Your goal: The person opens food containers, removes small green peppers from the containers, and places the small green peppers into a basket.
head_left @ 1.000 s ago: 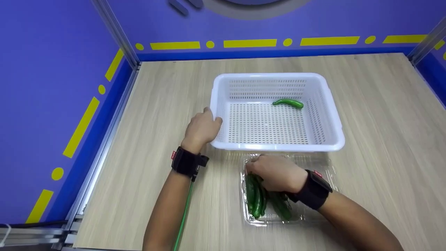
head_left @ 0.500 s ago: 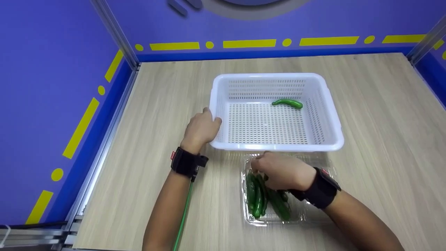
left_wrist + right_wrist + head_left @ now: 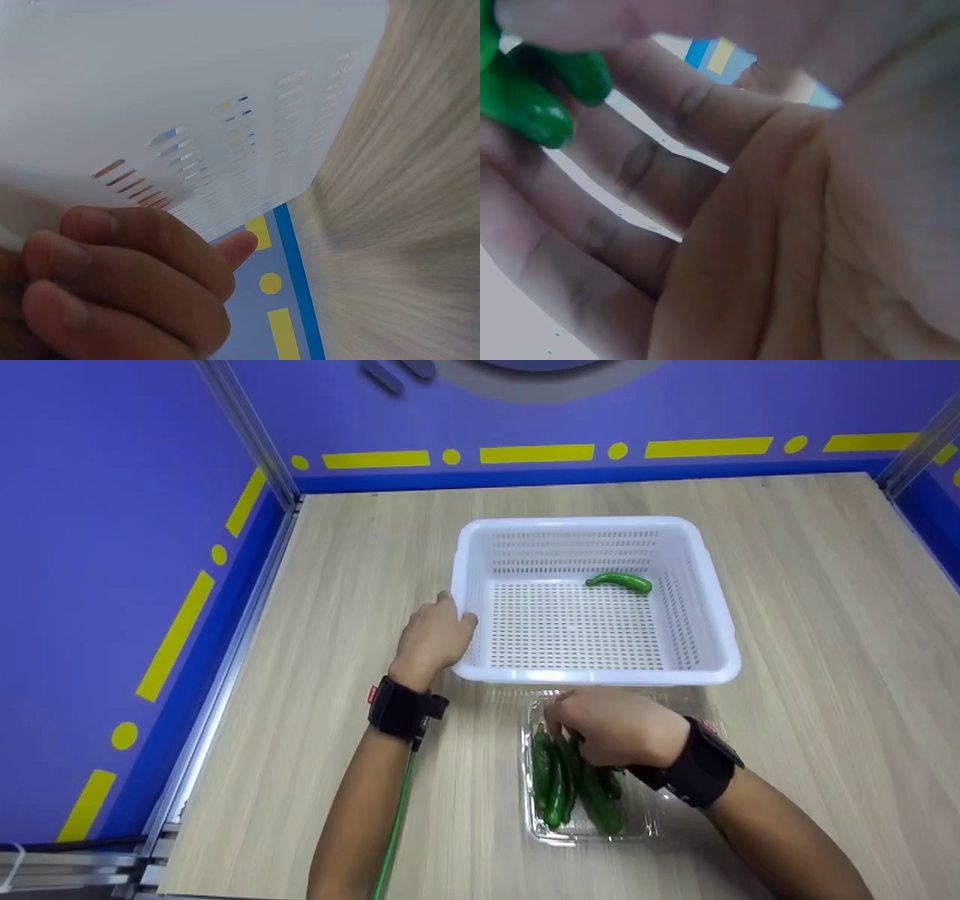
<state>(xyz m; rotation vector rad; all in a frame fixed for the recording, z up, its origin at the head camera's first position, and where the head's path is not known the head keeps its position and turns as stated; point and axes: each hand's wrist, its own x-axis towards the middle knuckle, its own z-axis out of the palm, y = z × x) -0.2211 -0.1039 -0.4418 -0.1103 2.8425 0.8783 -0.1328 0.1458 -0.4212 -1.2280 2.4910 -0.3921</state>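
A white perforated basket point(image 3: 585, 676) holds one curved green chili pepper point(image 3: 621, 582) near its back right corner. My left hand point(image 3: 435, 636) grips the basket's left rim, thumb over the edge and fingers curled beneath it, as the left wrist view shows. In front of the basket, a clear plastic container point(image 3: 637, 826) holds several dark green peppers point(image 3: 556, 795). Over its back part reaches my right hand point(image 3: 619, 729), fingertips down among them. In the right wrist view, glossy pepper ends point(image 3: 529, 112) lie between thumb and fingers; the fingertips are partly out of frame.
Both stand on a light wood-grain table point(image 3: 360, 570). Blue panels with yellow marks point(image 3: 537, 453) and metal posts border its back and sides. A green cable point(image 3: 395, 825) runs along the left forearm.
My right hand has shifted a little to the right within the container, uncovering more of the peppers. The left hand and the basket stay practically where they were.
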